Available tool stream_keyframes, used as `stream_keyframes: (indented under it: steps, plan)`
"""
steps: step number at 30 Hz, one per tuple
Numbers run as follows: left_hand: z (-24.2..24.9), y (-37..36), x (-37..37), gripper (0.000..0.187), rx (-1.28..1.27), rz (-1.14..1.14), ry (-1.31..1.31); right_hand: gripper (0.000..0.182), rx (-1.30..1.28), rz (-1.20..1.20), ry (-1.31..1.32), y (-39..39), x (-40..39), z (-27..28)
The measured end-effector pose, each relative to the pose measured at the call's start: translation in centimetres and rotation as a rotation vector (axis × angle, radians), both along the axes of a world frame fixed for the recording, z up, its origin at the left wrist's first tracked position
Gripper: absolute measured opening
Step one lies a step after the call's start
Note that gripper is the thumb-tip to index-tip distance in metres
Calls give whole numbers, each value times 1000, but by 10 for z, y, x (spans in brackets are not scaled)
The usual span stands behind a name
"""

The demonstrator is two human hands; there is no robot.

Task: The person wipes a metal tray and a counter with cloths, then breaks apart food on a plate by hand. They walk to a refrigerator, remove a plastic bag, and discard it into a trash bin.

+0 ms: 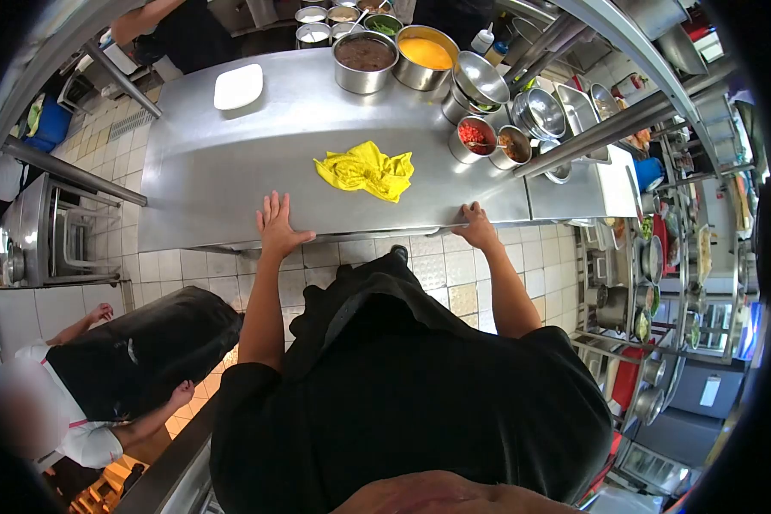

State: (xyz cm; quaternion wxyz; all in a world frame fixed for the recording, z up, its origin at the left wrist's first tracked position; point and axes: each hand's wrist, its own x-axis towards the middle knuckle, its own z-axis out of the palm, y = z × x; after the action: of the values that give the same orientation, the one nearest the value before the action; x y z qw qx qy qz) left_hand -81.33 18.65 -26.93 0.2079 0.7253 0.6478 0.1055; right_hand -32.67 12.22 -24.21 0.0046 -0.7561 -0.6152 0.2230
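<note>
My left hand (277, 227) lies flat on the front edge of the steel counter (223, 163), fingers spread and holding nothing. Farther right, my right hand (476, 227) rests on the same edge with its fingers apart. A crumpled yellow cloth (365, 171) lies on the counter beyond and between both hands, touching neither. Past my right hand stand a steel pot of chopped red food (473, 137) and a smaller pot of brown food (511, 147).
Along the back are a pot of dark brown food (366, 62), a pot of orange liquid (427, 58) and a white plate (238, 86). Steel bowls (540, 113) are stacked at right. A person in a dark apron (146, 351) is at my left; another is across the counter.
</note>
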Motion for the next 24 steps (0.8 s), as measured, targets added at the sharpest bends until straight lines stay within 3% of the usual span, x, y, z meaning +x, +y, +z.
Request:
stream_keyframes:
  steps: [24]
  plan:
    - [5,0,-1,116,-5,-4,-15,74,18,4,-14,-1,-6,6]
